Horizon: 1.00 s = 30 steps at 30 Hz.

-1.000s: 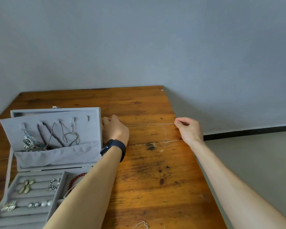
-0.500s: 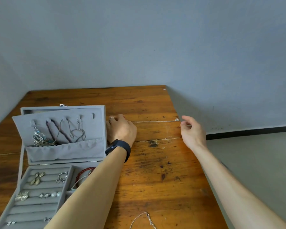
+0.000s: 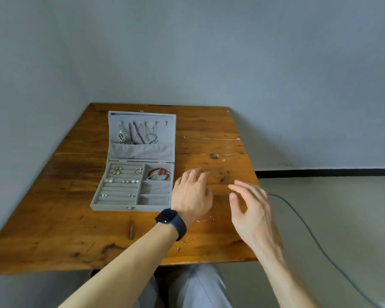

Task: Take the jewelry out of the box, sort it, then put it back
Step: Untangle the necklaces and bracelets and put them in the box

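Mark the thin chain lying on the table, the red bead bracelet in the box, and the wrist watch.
thin chain (image 3: 211,138): head view, middle of its length.
red bead bracelet (image 3: 156,169): head view, top of the bead arc.
watch (image 3: 166,218): head view, its dark face.

Wooden table (image 3: 53,218), dark cable (image 3: 322,250) on floor (image 3: 353,218)

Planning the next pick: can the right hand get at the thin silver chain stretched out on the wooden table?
Probably yes. The right hand hovers with fingers spread, holding nothing, and only bare wooden table lies between it and the thin silver chain, farther back.
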Available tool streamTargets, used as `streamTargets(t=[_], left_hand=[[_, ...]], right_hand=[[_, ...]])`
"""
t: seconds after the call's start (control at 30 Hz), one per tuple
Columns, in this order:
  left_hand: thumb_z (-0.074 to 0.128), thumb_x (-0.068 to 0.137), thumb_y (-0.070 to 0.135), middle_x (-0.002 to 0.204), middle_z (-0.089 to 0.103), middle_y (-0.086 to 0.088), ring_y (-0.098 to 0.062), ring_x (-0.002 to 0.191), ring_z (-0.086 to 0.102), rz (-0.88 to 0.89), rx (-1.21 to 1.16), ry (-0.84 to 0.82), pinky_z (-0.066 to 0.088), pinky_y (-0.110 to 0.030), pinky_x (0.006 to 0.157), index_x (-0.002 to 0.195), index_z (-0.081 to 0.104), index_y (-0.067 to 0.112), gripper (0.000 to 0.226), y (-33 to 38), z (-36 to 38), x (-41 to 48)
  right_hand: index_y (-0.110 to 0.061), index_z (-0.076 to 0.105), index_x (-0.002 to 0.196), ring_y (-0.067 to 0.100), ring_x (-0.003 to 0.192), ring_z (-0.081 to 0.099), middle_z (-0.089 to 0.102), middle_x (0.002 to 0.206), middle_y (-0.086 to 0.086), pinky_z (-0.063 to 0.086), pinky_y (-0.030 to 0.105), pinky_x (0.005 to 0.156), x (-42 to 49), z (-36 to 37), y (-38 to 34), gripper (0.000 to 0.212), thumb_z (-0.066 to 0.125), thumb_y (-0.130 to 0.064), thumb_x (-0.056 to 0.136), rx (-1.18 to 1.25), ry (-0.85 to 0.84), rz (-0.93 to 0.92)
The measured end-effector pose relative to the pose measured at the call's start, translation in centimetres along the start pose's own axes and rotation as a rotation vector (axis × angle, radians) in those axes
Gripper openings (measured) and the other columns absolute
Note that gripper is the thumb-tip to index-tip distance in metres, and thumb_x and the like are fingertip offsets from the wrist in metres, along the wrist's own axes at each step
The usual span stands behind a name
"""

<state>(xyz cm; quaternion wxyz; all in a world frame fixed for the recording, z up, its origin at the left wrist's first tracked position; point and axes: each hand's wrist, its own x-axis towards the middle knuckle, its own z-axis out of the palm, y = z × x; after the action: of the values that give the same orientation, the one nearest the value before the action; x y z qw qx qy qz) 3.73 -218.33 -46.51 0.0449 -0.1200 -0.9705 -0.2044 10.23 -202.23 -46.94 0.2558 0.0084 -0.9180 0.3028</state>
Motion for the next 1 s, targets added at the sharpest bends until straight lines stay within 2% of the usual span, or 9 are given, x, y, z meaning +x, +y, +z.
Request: streamTargets(t=[0.17, 0.33, 0.4, 0.47, 0.57, 0.63, 0.7, 0.83, 1.0], left_hand=[[0.050, 0.096, 0.031, 0.147, 0.049, 0.003, -0.022, 0.134, 0.044, 0.014, 0.024, 0.052, 0.042, -0.041, 0.105, 0.139, 0.052, 0.028, 0.043, -2.9, -1.7, -7.9], [0.057, 0.094, 0.024, 0.136, 0.060, 0.000, -0.024, 0.121, 0.056, 0.012, 0.038, 0.125, 0.050, -0.038, 0.093, 0.130, 0.060, 0.024, 0.036, -6.4, -1.8, -13.9], [0.056, 0.096, 0.026, 0.138, 0.059, -0.001, -0.024, 0.127, 0.054, 0.007, 0.049, 0.111, 0.049, -0.040, 0.100, 0.132, 0.060, 0.023, 0.037, -7.6, -1.3, -15.3], [0.050, 0.099, 0.031, 0.147, 0.053, -0.001, -0.022, 0.138, 0.045, -0.009, 0.060, 0.078, 0.039, -0.043, 0.113, 0.139, 0.056, 0.024, 0.041, -8.7, -0.6, -16.2], [0.028, 0.105, 0.043, 0.160, 0.034, 0.005, -0.016, 0.150, 0.026, -0.042, 0.142, 0.046, 0.015, -0.041, 0.125, 0.152, 0.038, 0.031, 0.050, -9.6, 0.4, -16.9], [0.012, 0.103, 0.047, 0.162, 0.026, 0.007, -0.016, 0.152, 0.019, -0.056, 0.194, 0.039, 0.008, -0.043, 0.124, 0.155, 0.028, 0.035, 0.056, -9.5, 0.9, -17.0], [0.009, 0.102, 0.046, 0.162, 0.028, 0.006, -0.018, 0.152, 0.021, -0.068, 0.198, 0.056, 0.008, -0.045, 0.123, 0.155, 0.028, 0.034, 0.058, -9.2, 1.1, -17.1], [0.018, 0.104, 0.043, 0.161, 0.032, 0.005, -0.019, 0.150, 0.025, -0.068, 0.202, 0.081, 0.014, -0.047, 0.123, 0.154, 0.032, 0.033, 0.053, -9.4, 1.5, -17.2], [0.020, 0.105, 0.042, 0.161, 0.031, 0.004, -0.019, 0.151, 0.024, -0.069, 0.200, 0.076, 0.015, -0.048, 0.123, 0.155, 0.032, 0.033, 0.052, -9.5, 1.5, -17.3]], right_hand=[[-0.021, 0.075, 0.110, 0.013, 0.114, 0.056, 0.069, 0.118, -0.008, 0.043, 0.025, 0.097, -7.6, -0.3, -3.0, 0.020, 0.069, -0.016, 0.091, 0.014, -0.062, -0.016], [-0.025, 0.074, 0.111, 0.008, 0.111, 0.054, 0.068, 0.117, -0.011, 0.045, 0.028, 0.095, -12.5, 1.2, -4.2, 0.021, 0.069, -0.021, 0.091, 0.036, -0.162, 0.045], [-0.024, 0.075, 0.109, 0.012, 0.109, 0.056, 0.069, 0.115, -0.010, 0.048, 0.032, 0.095, -13.4, 1.9, -4.5, 0.020, 0.070, -0.020, 0.090, 0.011, -0.180, 0.040], [-0.023, 0.076, 0.105, 0.017, 0.107, 0.057, 0.069, 0.113, -0.009, 0.049, 0.036, 0.092, -13.8, 2.4, -4.7, 0.019, 0.073, -0.019, 0.087, -0.032, -0.173, 0.025], [-0.023, 0.076, 0.101, 0.021, 0.100, 0.057, 0.066, 0.109, -0.007, 0.048, 0.040, 0.085, -13.6, 3.0, -5.0, 0.018, 0.075, -0.017, 0.084, -0.081, -0.147, 0.012], [-0.022, 0.075, 0.101, 0.022, 0.096, 0.057, 0.065, 0.107, -0.006, 0.048, 0.040, 0.083, -13.1, 3.5, -5.2, 0.018, 0.074, -0.017, 0.084, -0.083, -0.145, 0.007], [-0.022, 0.075, 0.103, 0.022, 0.094, 0.056, 0.066, 0.106, -0.005, 0.047, 0.039, 0.083, -12.5, 4.0, -5.6, 0.018, 0.073, -0.017, 0.085, -0.057, -0.152, -0.004], [-0.021, 0.074, 0.105, 0.014, 0.092, 0.056, 0.068, 0.104, -0.006, 0.046, 0.036, 0.083, -11.4, 5.0, -6.1, 0.017, 0.073, -0.019, 0.088, -0.005, -0.156, -0.065], [-0.018, 0.077, 0.096, 0.018, 0.088, 0.064, 0.068, 0.097, -0.006, 0.045, 0.038, 0.084, -10.9, 5.6, -5.9, 0.007, 0.073, -0.020, 0.090, 0.018, -0.161, -0.086]])
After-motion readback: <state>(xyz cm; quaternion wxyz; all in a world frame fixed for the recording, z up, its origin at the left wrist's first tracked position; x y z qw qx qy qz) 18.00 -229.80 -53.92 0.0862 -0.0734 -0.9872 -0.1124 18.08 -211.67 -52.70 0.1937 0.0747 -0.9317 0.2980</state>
